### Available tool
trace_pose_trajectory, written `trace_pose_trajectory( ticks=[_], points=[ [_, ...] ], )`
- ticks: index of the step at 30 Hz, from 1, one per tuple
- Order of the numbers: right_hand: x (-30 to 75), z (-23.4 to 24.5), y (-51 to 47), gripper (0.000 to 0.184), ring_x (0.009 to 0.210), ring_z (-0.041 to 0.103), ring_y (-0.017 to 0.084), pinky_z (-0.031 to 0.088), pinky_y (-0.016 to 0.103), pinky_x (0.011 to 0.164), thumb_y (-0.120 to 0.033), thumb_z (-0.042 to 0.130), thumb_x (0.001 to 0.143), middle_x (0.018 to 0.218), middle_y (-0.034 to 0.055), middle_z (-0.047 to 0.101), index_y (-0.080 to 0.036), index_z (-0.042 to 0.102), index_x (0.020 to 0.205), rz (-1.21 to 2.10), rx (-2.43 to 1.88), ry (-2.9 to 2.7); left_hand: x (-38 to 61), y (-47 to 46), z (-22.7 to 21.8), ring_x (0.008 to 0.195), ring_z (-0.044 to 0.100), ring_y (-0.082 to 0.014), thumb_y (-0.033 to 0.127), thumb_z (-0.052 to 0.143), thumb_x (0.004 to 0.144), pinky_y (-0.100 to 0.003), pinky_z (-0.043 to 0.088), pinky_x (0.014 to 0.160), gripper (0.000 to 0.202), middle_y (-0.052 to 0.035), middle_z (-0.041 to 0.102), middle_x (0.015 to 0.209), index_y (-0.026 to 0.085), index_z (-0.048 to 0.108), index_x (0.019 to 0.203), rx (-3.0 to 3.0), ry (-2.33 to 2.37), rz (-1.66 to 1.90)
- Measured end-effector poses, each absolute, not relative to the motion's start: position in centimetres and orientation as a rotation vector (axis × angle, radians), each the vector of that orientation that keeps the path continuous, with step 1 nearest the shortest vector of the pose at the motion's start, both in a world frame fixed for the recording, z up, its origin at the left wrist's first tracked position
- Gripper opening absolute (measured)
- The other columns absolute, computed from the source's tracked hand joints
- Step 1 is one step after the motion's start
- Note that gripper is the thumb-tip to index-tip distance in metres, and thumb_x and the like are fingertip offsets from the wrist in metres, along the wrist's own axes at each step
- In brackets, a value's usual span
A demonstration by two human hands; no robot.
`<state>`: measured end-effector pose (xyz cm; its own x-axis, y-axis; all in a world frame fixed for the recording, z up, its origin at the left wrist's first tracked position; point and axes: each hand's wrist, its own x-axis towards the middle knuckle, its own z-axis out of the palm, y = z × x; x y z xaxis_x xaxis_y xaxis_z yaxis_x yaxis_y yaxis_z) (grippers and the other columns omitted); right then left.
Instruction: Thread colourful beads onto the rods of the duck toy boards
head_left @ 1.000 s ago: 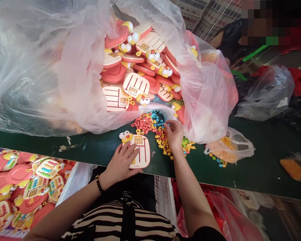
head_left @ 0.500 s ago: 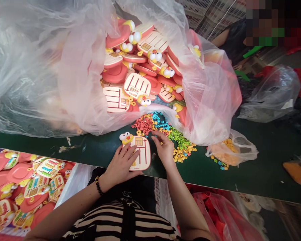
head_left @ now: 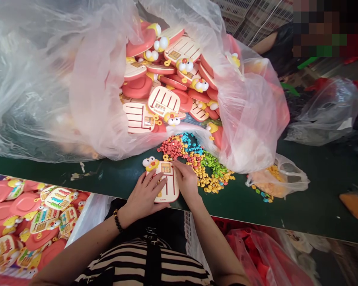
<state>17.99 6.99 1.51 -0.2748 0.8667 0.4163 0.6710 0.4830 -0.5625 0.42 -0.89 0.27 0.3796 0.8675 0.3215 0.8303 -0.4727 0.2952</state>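
A cream and red toy board [head_left: 174,190] with slots and a yellow bug-eyed head [head_left: 150,163] lies on the dark green table near its front edge. My left hand [head_left: 146,190] rests flat across the board's left part, fingers spread, thumb along the near edge. At the board's upper right, the fingertips of my right hand [head_left: 187,180] are pinched together over the end of a slot. Whatever they may hold is too small or hidden to name. Small red pieces [head_left: 170,147], blue pieces [head_left: 188,138], green pieces [head_left: 216,165] and yellow pieces [head_left: 216,183] lie in heaps just beyond.
A large clear plastic bag [head_left: 98,79] full of similar boards stands behind the heaps. Boards with coloured pieces fitted fill a container [head_left: 77,226] at lower left. A small plastic bag [head_left: 274,182] of orange pieces lies to the right. Another person's arm [head_left: 265,43] shows at upper right.
My right hand has moved left from beside the piece heaps onto the board's upper right edge. My left hand and the board have stayed in place.
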Motion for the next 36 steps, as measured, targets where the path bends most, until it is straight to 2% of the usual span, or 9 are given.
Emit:
trace_pose_trajectory(
  ticks=[4,7,11,16,22,25,27,31,36],
  points=[
    [17.8,1.8,6.6,0.024,0.106,0.066,0.020,0.053,0.036,0.091,-0.023,0.048,0.095,0.118,0.0064,0.069,-0.024,0.069,0.107,0.364,-1.251,-1.999,0.4,-0.9,0.3,0.132,0.040,-0.0342,0.065,0.058,0.079,-0.050,0.031,0.107,0.071,-0.0112,0.052,0.140,0.020,0.052,0.134,2.536,1.559,0.660],
    [17.7,1.4,6.7,0.023,0.113,0.063,0.023,0.048,0.043,0.096,-0.023,0.049,0.095,0.113,0.0053,0.072,-0.024,0.071,0.102,0.227,-1.220,-2.139,0.5,-0.9,0.3,0.131,0.041,-0.0344,0.065,0.058,0.080,-0.050,0.031,0.107,0.070,-0.0117,0.052,0.139,0.020,0.052,0.134,2.540,1.566,0.658],
    [17.8,1.0,7.2,0.028,0.121,0.058,0.024,0.039,0.049,0.104,-0.020,0.044,0.096,0.110,0.0040,0.073,-0.025,0.069,0.108,0.187,-1.289,-2.145,0.4,-0.9,0.4,0.132,0.040,-0.0345,0.065,0.057,0.080,-0.049,0.031,0.107,0.069,-0.0121,0.052,0.139,0.019,0.053,0.132,2.555,1.558,0.650],
    [18.1,1.0,7.2,0.025,0.114,0.063,0.021,0.039,0.046,0.106,-0.026,0.045,0.096,0.107,0.0034,0.074,-0.025,0.068,0.107,0.371,-1.342,-2.015,0.3,-0.9,0.4,0.132,0.040,-0.0345,0.063,0.058,0.080,-0.050,0.031,0.107,0.070,-0.0121,0.052,0.139,0.019,0.051,0.134,2.570,1.552,0.632],
    [18.2,0.9,7.0,0.023,0.133,0.045,0.027,0.037,0.054,0.107,-0.025,0.050,0.093,0.126,0.0046,0.065,-0.027,0.072,0.101,0.296,-1.362,-2.059,0.5,-0.9,0.3,0.133,0.039,-0.0341,0.063,0.058,0.081,-0.050,0.031,0.108,0.070,-0.0133,0.051,0.139,0.020,0.051,0.135,2.551,1.562,0.622],
    [18.2,1.4,5.7,0.023,0.134,0.043,0.028,0.037,0.055,0.107,-0.023,0.051,0.092,0.128,0.0055,0.064,-0.026,0.073,0.100,0.328,-1.324,-2.074,0.6,-0.9,0.3,0.134,0.039,-0.0338,0.062,0.057,0.082,-0.050,0.031,0.108,0.068,-0.0135,0.051,0.140,0.020,0.051,0.134,2.552,1.560,0.620],
    [18.4,1.8,4.6,0.024,0.134,0.043,0.027,0.041,0.052,0.105,-0.024,0.052,0.092,0.129,0.0059,0.063,-0.026,0.073,0.104,0.452,-1.238,-2.114,0.6,-1.0,0.2,0.134,0.039,-0.0332,0.061,0.056,0.082,-0.049,0.030,0.109,0.067,-0.0128,0.051,0.140,0.020,0.051,0.135,2.552,1.560,0.635],
    [19.7,2.1,4.7,0.033,0.122,0.055,0.024,0.046,0.047,0.100,-0.021,0.047,0.094,0.131,0.0069,0.062,-0.028,0.066,0.120,0.472,-1.249,-2.010,0.5,-1.0,0.1,0.135,0.037,-0.0326,0.061,0.057,0.082,-0.048,0.030,0.109,0.070,-0.0135,0.052,0.139,0.017,0.049,0.136,2.540,1.562,0.641],
    [20.2,1.3,7.6,0.027,0.094,0.064,0.023,0.052,0.042,0.087,-0.020,0.049,0.092,0.103,0.0082,0.073,-0.023,0.071,0.108,0.325,-1.294,-2.154,1.2,-0.6,1.6,0.125,0.045,-0.0345,0.064,0.068,0.071,-0.052,0.029,0.108,0.084,-0.0155,0.056,0.131,0.018,0.047,0.138,2.524,1.605,0.568]
  ],
)
